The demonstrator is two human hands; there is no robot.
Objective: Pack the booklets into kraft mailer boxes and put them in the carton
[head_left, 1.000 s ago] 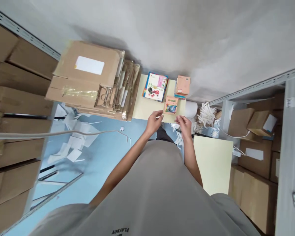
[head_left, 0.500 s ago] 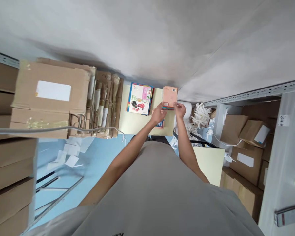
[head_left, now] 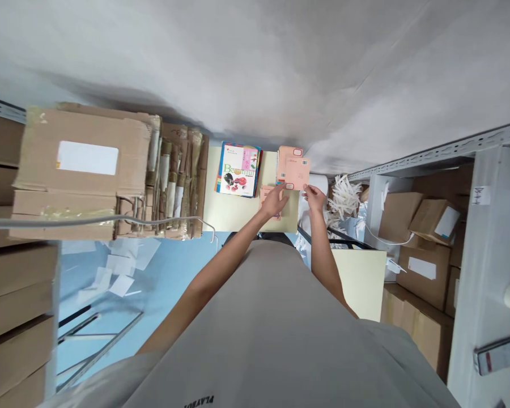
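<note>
Pale yellow shows on the bench (head_left: 233, 214), which carries the white "Beautiful" book (head_left: 239, 169) on top of its stack, with the pink booklets (head_left: 294, 170) lying just right of that book, apart from it. Thin and papery, the booklets should handle as light, bendy and apt to slide over one another, their corners easily creased, so a flat pinch at the near edge suits. The right hand (head_left: 315, 198) pinches their near right corner; the left hand (head_left: 274, 203) meets the near left, its grip unclear.
</note>
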